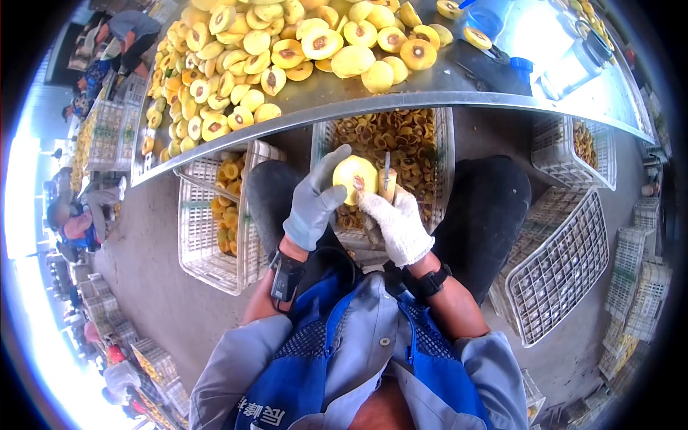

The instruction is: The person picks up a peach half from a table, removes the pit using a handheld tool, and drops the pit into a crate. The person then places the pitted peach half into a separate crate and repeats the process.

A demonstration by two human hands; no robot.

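The left hand (315, 204) wears a smooth grey glove with a matt finish, while the right hand (398, 223) has a white knitted cloth one, rough and nubbly. The fruit (355, 175) in the left grip shows a pale yellow, dull skin. The knife (387, 170) blade is bare metal. The surface (430, 98) is sheet metal (bright with glare), and the crates (215, 247) are white plastic lattice.

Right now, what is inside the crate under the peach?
Brownish fruit scraps fill the crate. The peach, knife, left hand and right hand cover its near part.
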